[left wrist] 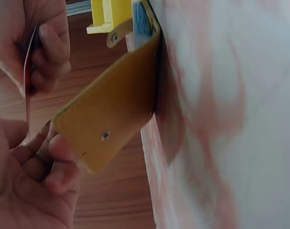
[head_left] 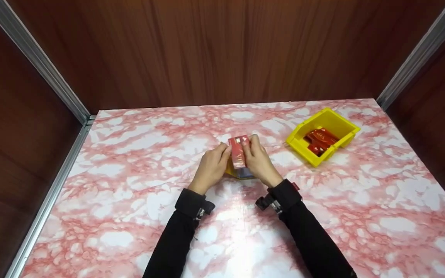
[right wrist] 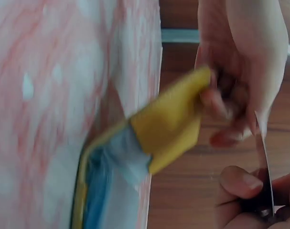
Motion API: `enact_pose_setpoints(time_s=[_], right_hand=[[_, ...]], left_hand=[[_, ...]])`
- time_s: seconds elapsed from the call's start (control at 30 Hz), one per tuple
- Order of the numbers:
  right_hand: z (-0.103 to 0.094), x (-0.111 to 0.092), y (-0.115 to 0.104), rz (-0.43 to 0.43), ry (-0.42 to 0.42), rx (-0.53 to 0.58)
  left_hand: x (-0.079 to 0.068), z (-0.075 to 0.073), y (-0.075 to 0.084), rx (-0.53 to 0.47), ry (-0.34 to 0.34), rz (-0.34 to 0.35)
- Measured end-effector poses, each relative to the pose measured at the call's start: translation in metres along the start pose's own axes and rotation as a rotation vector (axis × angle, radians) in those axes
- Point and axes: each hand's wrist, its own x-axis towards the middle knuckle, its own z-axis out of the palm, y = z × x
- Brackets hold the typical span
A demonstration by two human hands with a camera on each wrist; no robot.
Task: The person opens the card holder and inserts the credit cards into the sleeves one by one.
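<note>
In the head view my left hand (head_left: 213,166) and right hand (head_left: 260,161) are close together near the middle of the table. The right hand pinches a red card (head_left: 238,158) marked VIP, held above a small card wallet (left wrist: 111,100). My left fingers grip the wallet's raised tan-yellow cover, while the left thumb is right at the card's edge. Clear bluish sleeves (right wrist: 99,186) show inside the wallet, which rests on the table. Both wrist views see the card nearly edge-on. A snap strap (left wrist: 118,36) sticks out from the wallet's far side.
To the right, a yellow bin (head_left: 340,125) holds several red VIP cards (head_left: 323,137). The table (head_left: 129,193) has a pink-and-white marbled top. Dark wood panels (head_left: 222,54) with metal corner rails enclose its back and sides.
</note>
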Motion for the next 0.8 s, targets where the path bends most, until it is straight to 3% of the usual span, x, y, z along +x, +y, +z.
enact_pose_setpoints(time_s=[0.13,0.27,0.43,0.6,0.8], right_hand=[[0.006,-0.003,-0.002,0.010,-0.027,-0.052],[0.005,-0.003,0.000,0.039,-0.084,-0.027],[-0.014,0.004,0.010,-0.035,-0.148,-0.036],[-0.040,0.008,0.030,-0.075,-0.272,-0.217],[-0.047,0.010,0.049,-0.093,-0.375,-0.452]], left_hand=[[-0.001,0.006,0.001,-0.080,0.033,-0.048],[-0.002,0.010,-0.001,-0.093,0.052,-0.080],[-0.002,0.009,-0.009,-0.069,0.053,-0.097],[-0.003,0.006,-0.017,-0.050,0.043,-0.099],[-0.003,0.006,-0.021,0.007,0.033,-0.107]])
